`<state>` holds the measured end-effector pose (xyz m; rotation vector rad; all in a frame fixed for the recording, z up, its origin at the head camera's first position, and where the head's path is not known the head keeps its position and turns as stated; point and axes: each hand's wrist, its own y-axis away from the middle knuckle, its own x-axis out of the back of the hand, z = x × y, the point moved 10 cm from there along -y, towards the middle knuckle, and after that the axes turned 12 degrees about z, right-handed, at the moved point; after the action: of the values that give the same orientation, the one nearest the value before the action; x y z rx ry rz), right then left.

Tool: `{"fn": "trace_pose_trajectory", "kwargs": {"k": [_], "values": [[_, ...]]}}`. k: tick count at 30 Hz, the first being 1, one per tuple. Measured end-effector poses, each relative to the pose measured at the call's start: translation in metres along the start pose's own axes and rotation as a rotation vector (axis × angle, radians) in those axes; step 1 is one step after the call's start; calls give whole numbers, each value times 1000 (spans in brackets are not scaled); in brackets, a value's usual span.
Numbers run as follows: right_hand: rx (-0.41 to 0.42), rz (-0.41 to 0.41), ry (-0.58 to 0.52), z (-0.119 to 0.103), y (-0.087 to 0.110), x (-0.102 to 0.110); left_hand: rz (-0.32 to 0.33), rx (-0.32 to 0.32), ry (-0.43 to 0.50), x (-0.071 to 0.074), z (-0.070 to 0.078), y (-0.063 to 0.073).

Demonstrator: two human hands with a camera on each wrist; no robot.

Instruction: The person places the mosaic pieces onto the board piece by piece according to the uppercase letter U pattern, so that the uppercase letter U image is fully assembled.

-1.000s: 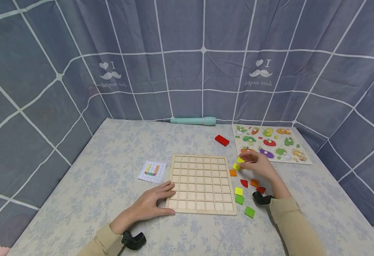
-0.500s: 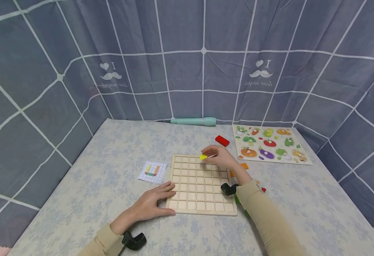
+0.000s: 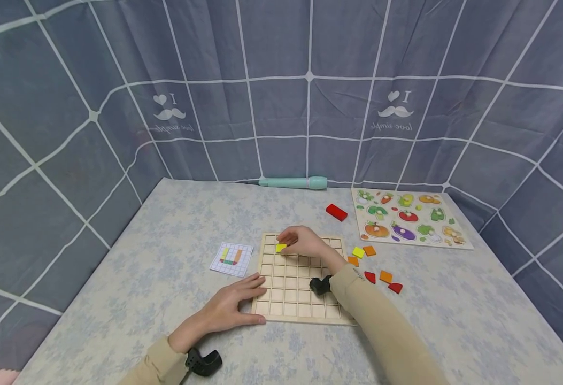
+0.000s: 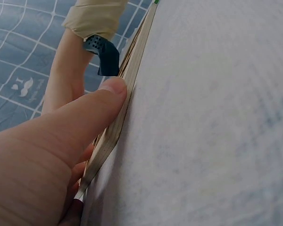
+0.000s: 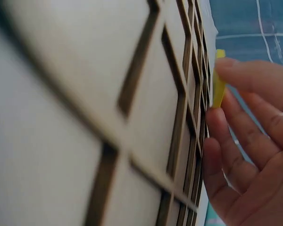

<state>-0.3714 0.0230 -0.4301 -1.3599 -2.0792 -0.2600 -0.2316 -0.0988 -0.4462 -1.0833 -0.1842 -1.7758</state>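
Observation:
My right hand (image 3: 304, 241) pinches a yellow square tile (image 3: 281, 248) between thumb and fingers, close over the upper left part of the wooden grid board (image 3: 291, 295). In the right wrist view the yellow tile (image 5: 219, 79) stands on edge beside the board's raised ridges. My left hand (image 3: 230, 300) rests at the board's lower left, fingers spread and fairly straight. Its thumb (image 4: 96, 115) lies along the board's edge in the left wrist view. A pattern card (image 3: 231, 259) with a coloured U shape on a grid lies just left of the board.
Right of the board lie another yellow tile (image 3: 358, 252), several orange tiles (image 3: 385, 276) and red quarter-round pieces (image 3: 395, 288). A red block (image 3: 336, 212), a vegetable puzzle board (image 3: 408, 216) and a teal stick-shaped object (image 3: 293, 183) are farther back. My right forearm covers the board's right side.
My right hand has taken a yellow tile from the loose pieces and carried it left over the board. The left hand keeps its place. The green tiles are now hidden under the right arm.

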Motion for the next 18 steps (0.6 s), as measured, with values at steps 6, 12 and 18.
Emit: {"fn": "trace_pose_trajectory", "kwargs": {"k": [6, 12, 18], "values": [[-23, 17, 66, 3, -3, -3, 7, -8, -4, 1, 1, -1], [-31, 17, 74, 5, -3, -5, 7, -9, -6, 1, 1, -1], [-51, 10, 66, 6, -2, -5, 8, -10, -8, 1, 1, 0]]}}
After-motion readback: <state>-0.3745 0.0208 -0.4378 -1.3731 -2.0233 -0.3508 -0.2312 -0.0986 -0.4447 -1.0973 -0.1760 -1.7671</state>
